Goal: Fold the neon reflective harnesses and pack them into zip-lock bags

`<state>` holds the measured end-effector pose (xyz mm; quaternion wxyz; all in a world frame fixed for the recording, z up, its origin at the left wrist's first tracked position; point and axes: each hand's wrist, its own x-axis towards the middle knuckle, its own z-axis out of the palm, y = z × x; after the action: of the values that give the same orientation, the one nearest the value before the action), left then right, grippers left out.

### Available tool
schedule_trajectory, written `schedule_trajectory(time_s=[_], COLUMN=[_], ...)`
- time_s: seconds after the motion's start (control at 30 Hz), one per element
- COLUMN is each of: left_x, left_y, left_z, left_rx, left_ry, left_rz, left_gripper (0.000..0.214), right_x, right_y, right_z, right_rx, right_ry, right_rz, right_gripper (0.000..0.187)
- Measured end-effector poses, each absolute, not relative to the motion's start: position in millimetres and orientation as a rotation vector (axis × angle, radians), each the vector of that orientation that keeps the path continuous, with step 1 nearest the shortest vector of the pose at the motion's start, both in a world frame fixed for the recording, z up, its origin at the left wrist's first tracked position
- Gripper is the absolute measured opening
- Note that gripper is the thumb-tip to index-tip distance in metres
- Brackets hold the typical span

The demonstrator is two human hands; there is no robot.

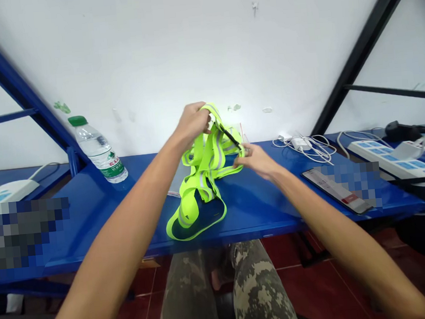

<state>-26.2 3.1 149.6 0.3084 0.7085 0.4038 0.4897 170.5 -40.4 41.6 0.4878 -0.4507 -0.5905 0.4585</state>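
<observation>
A neon yellow reflective safety vest (202,175) with grey stripes hangs bunched above the blue table (261,205), its lower end resting on the tabletop. My left hand (193,121) is closed on the top of the vest and lifts it. My right hand (255,159) pinches a strap of the vest at its right side, just above the table.
A water bottle (98,149) with a green cap stands at the back left. A white power strip (5,191) lies at far left. White cables and a charger (304,144), a phone (336,188) and another power strip (394,158) lie to the right. A white wall stands close behind.
</observation>
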Motion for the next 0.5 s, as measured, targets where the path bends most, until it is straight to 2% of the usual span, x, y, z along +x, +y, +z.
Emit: schedule_trajectory(time_s=[0.1, 0.13, 0.23, 0.37, 0.5], left_x=[-59, -70, -92, -108, -129], left_y=[16, 21, 31, 31, 21], left_z=[157, 159, 165, 174, 182], left_rx=[1.818, 1.795, 1.833, 1.993, 1.995], left_ry=[1.171, 1.189, 1.187, 1.240, 1.177], left_rz=[1.371, 1.352, 1.273, 1.190, 0.773], left_gripper=[0.002, 0.007, 0.011, 0.011, 0.021], right_x=[219, 237, 274, 285, 295], right_y=[-27, -23, -18, -28, -38], right_z=[92, 113, 167, 189, 173], right_rx=[-1.281, -1.279, -1.124, -1.034, -1.005], right_ry=[-1.366, -1.325, -1.133, -1.079, -1.204], right_rz=[0.716, 0.517, 0.201, 0.498, 0.667], right_gripper=[0.039, 0.037, 0.049, 0.041, 0.028])
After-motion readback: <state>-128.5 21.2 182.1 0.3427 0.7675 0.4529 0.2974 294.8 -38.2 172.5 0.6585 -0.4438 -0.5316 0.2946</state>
